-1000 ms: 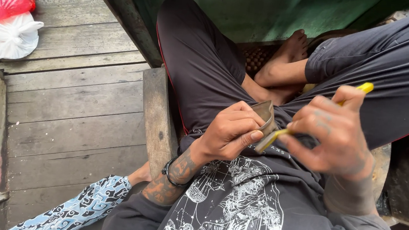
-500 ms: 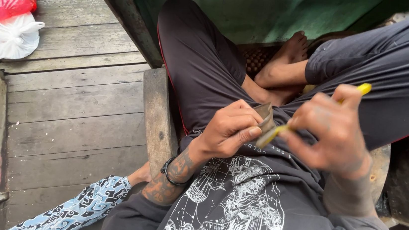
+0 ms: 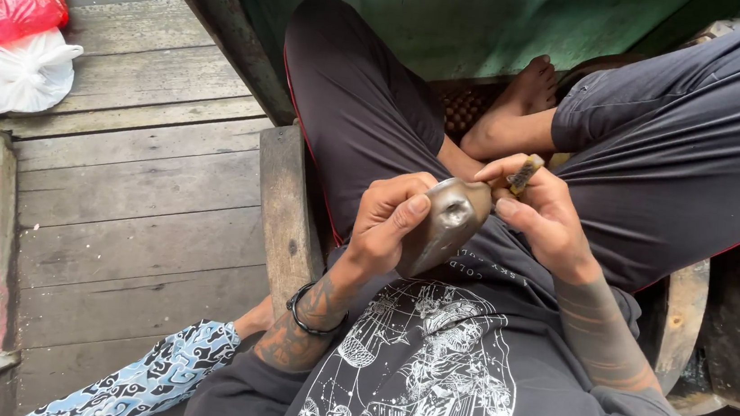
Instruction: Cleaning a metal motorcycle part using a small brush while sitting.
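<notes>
Both hands meet over the person's lap, each closed on something. Left hand (image 3: 391, 224) wraps its fingers around the one grey-brown block (image 3: 442, 227), thumb pressed along its upper face. Right hand (image 3: 540, 211) is curled shut around a single small tool with a yellow handle (image 3: 525, 172), of which only the handle end shows above the fingers; its thumb reaches to the top end of the block.

That block is an oblong lump, dull and smooth, with a worn pale spot near its upper end. It stands tilted, lower end toward the printed black shirt (image 3: 426, 376), and sits between the two hands just above the crossed legs in dark trousers (image 3: 370, 109).

One bare foot (image 3: 520, 100) rests against the green wall. Two plastic bags lie on the plank floor (image 3: 135, 203) at upper left, one red (image 3: 1, 2), one white (image 3: 23, 75). One black wristband (image 3: 305, 315) circles the left wrist.
</notes>
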